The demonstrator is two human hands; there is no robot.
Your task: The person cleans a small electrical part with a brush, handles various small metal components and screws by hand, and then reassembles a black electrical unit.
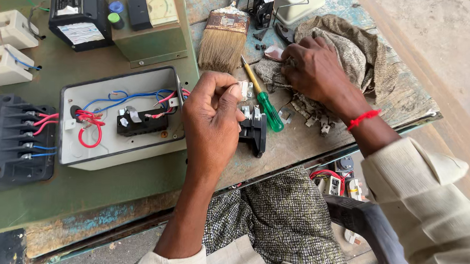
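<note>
Small white part pinched in left hand fingers; right hand fingers closed on rag.

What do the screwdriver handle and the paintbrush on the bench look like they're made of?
The screwdriver handle looks like translucent green plastic, glossy, with a yellowish shaft end. The paintbrush has pale tan bristles, likely natural or synthetic fibre, bound by a rusty-looking metal ferrule; its handle is mostly out of view.
</note>
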